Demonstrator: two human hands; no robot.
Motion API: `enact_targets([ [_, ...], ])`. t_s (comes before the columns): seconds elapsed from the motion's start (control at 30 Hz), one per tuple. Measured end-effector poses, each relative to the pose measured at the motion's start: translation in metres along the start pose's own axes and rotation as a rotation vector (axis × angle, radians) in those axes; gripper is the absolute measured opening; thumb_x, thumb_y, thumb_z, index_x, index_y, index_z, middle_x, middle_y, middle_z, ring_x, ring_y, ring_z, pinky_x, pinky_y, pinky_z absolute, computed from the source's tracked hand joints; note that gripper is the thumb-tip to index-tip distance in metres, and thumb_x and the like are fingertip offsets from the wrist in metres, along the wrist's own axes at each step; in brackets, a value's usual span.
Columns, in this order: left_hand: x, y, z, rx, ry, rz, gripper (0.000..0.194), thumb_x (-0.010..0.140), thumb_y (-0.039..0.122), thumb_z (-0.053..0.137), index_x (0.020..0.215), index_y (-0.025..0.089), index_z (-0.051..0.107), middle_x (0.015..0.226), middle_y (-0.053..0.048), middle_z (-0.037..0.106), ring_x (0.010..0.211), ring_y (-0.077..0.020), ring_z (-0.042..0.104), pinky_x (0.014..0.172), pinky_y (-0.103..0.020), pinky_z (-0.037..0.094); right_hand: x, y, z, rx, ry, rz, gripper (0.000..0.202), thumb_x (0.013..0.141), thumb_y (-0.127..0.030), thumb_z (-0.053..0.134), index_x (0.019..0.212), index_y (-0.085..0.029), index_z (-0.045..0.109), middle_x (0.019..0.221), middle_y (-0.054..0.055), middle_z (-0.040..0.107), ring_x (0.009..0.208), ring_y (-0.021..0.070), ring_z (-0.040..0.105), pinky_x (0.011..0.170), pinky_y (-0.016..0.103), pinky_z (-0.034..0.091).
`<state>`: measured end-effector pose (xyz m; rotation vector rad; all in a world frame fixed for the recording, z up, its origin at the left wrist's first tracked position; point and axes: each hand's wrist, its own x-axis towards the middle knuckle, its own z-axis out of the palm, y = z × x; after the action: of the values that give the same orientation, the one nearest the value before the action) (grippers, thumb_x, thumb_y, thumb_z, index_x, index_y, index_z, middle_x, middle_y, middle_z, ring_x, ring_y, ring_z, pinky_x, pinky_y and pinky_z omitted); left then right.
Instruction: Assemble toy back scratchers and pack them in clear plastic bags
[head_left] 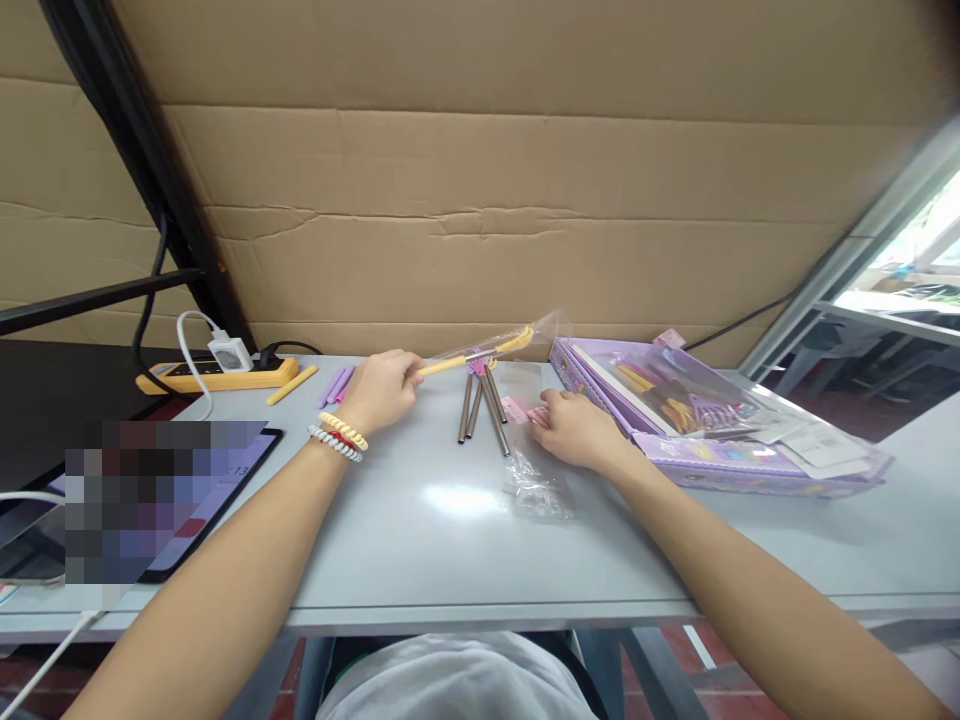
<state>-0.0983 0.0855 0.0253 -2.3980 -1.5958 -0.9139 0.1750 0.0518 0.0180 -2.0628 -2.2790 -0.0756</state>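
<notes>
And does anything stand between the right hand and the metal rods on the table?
Yes: a pink card sits between the right hand and the rods, and a crumpled clear bag lies just nearer the camera.

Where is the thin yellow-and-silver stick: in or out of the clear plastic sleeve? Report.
In, at the far end of the stick: clear sleeve extends beyond it. Near the left hand, cannot tell.
</notes>
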Motion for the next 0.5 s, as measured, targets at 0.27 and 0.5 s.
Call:
enact_targets([
  [0.27, 0.001, -0.018, 0.002, -0.114, -0.214, -0.044, 0.026, 0.076, 0.026, 0.048, 0.091, 0.020, 0.068, 0.085, -0.004, 0.070, 0.078, -0.0205, 0.061, 0.070, -0.030, 0.044, 0.003, 0.003, -0.004, -0.053, -0.119, 0.085, 0.042, 0.086, -0.044, 0.041, 0.111, -0.012, 0.052, 0.106, 0.020, 0.064, 0.097, 0.0328, 0.062, 0.072, 0.038, 0.043],
  [0.5, 0.002, -0.036, 0.002, -0.265, -0.358, -0.143, 0.026, 0.069, 0.035, 0.052, 0.084, 0.020, 0.067, 0.080, -0.002, 0.070, 0.075, -0.0196, 0.061, 0.066, -0.028, 0.045, 0.003, 0.006, -0.003, -0.042, -0.088, 0.059, 0.041, 0.081, -0.033, 0.050, 0.117, -0.013, 0.051, 0.103, 0.018, 0.065, 0.096, 0.0313, 0.062, 0.070, 0.035, 0.042],
])
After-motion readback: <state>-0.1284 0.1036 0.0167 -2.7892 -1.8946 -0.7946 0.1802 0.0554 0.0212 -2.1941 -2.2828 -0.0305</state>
